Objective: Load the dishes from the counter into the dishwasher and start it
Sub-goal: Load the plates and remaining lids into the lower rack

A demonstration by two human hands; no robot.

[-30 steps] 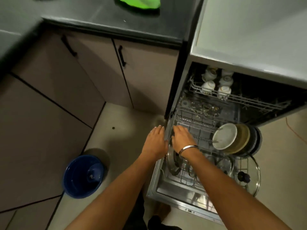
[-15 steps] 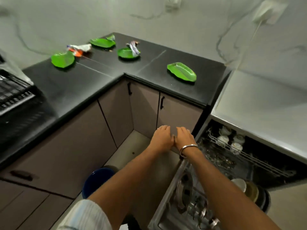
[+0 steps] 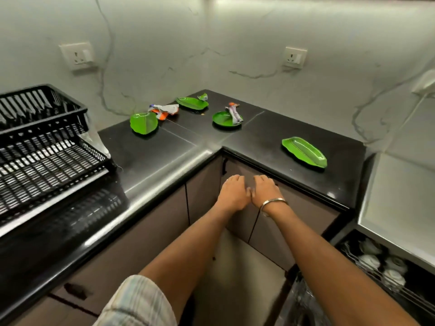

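nearest green plate (image 3: pixel 304 152) lies beyond both hands (image 3: pixel 249 192), untouched.

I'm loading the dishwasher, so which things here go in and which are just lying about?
For the job: four green leaf plates; open dishwasher.

Lying about: crumpled wrappers; black dish rack; wall sockets.

Table (image 3: pixel 164 156) front strip open between dish rack (image 3: pixel 42 147) at left and leaf plate (image 3: pixel 304 152) at right. Back corner crowded: three green plates (image 3: pixel 143 123), wrappers (image 3: pixel 164 110).
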